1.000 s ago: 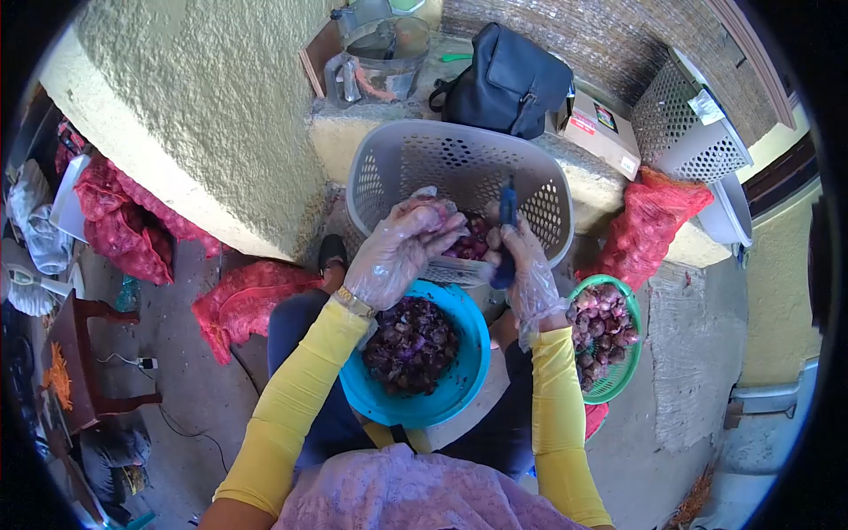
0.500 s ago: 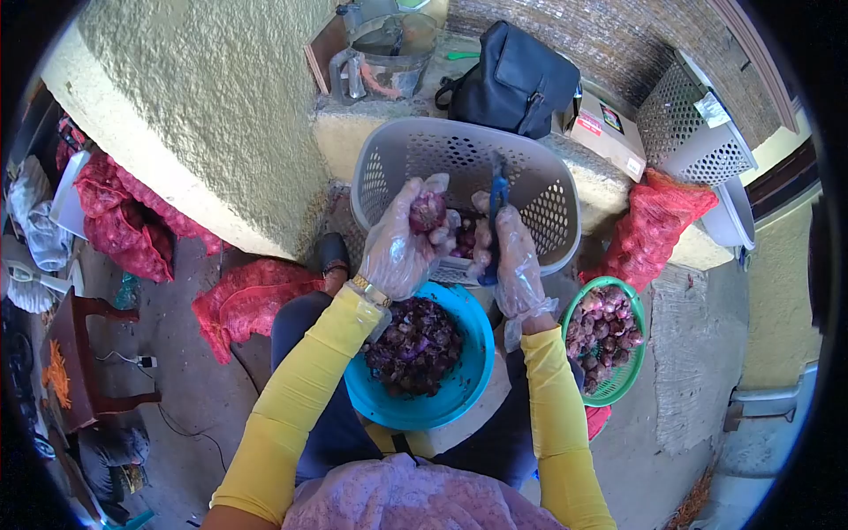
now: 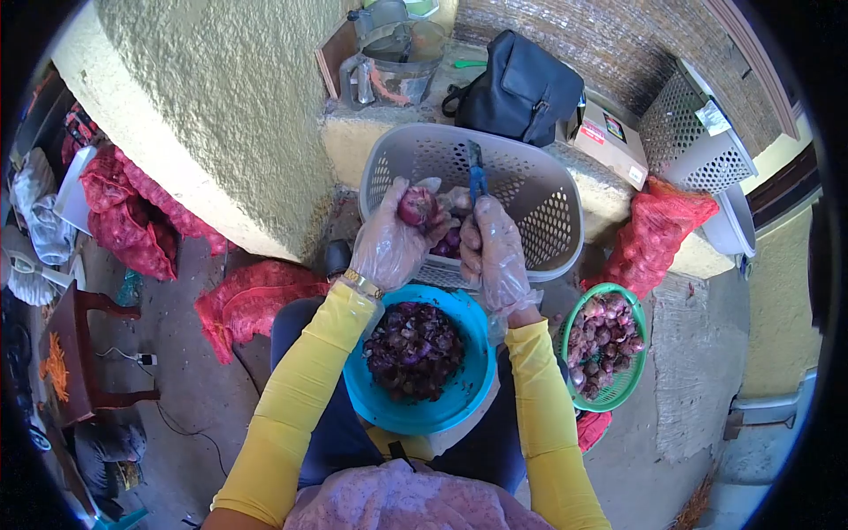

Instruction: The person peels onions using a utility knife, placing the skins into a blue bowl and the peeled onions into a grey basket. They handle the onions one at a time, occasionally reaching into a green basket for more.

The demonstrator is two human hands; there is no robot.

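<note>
Holding one red onion point(image 3: 417, 206) in the left hand point(image 3: 393, 243), with thumb and fingers curled around it; gripping one blue-handled knife point(image 3: 477, 181) in the right hand point(image 3: 495, 243), aimed forward. Wearing two clear gloves point(image 3: 508, 287) and one watch point(image 3: 362, 284). Keeping the onion at the inner side of the left palm, to the left of the knife and apart from it, over one grey basket point(image 3: 526, 168) (more onions inside, too hidden to count). Sitting behind one blue basin point(image 3: 415, 422) of dark peelings point(image 3: 415, 349), nearer than the onion. Counting further: to the right, one green basket point(image 3: 632, 384) piled with onions; beyond it, one red sack point(image 3: 654, 234); past the grey basket, one black backpack point(image 3: 512, 84) and one box point(image 3: 609, 146).
</note>
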